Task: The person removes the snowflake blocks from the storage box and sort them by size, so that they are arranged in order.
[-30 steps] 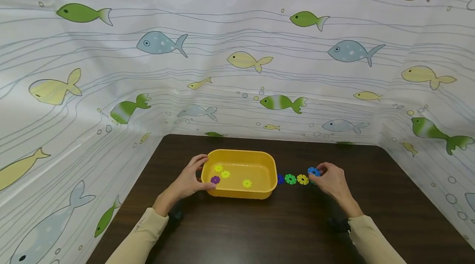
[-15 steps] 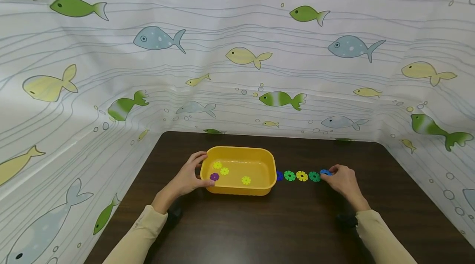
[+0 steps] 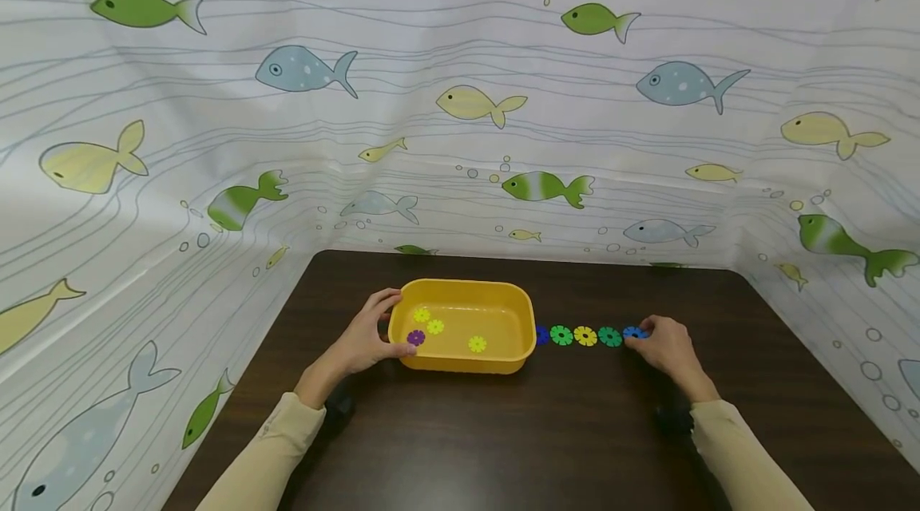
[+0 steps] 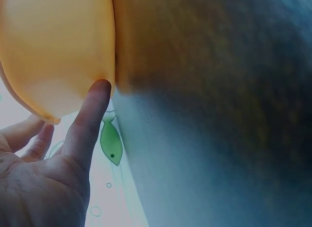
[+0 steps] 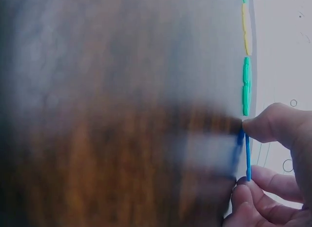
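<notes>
My left hand (image 3: pixel 364 337) grips the left end of a yellow plastic tub (image 3: pixel 460 365), thumb at the front rim and fingers at the back corner. In the left wrist view the thumb (image 4: pixel 90 117) presses the tub's side (image 4: pixel 58 51). With thumb and fingers, my right hand (image 3: pixel 670 347) pinches a blue notched flower disc (image 3: pixel 634 333). That disc is at the right end of a row, beside a teal-green disc (image 3: pixel 609 337). From the right wrist the blue disc (image 5: pixel 248 159) shows edge-on, close over the table, between thumb and fingertips.
Leftward, the row continues with a yellow disc (image 3: pixel 585 336), a green one (image 3: pixel 561 335) and a dark blue one (image 3: pixel 542 335) partly behind the tub. Inside the tub lie a purple disc (image 3: pixel 416 338) and several yellow-green ones (image 3: pixel 477 344). A fish-printed sheet (image 3: pixel 474 160) surrounds the dark table (image 3: pixel 503 439).
My right hand has moved right and lowered the blue disc from over the teal-green one to the row's right end. The left hand keeps its grip on the tub.
</notes>
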A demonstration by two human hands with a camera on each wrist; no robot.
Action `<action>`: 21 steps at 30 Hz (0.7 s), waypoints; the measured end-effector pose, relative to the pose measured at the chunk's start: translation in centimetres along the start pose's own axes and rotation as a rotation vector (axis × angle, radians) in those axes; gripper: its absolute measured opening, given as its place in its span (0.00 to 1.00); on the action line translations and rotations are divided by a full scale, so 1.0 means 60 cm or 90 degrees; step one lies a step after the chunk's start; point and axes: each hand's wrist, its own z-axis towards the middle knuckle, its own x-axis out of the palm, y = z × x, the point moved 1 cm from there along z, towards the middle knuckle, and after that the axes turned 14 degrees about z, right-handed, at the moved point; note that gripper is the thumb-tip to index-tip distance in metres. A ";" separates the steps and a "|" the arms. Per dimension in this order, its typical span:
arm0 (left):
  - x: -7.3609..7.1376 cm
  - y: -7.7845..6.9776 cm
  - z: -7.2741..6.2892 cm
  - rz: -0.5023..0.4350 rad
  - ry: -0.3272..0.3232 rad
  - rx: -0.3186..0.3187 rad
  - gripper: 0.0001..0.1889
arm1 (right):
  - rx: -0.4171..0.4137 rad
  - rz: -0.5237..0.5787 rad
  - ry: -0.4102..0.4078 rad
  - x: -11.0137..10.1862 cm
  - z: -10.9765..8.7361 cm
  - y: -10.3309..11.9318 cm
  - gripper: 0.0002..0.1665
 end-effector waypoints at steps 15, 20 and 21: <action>-0.002 0.001 0.003 -0.008 0.002 0.016 0.51 | 0.015 0.060 -0.009 -0.002 -0.010 -0.007 0.32; -0.002 0.002 0.002 -0.006 0.000 0.009 0.52 | 0.005 0.101 -0.099 0.007 -0.022 0.006 0.31; -0.002 0.003 0.001 -0.006 0.000 0.008 0.51 | -0.001 0.108 -0.113 0.008 -0.023 0.012 0.31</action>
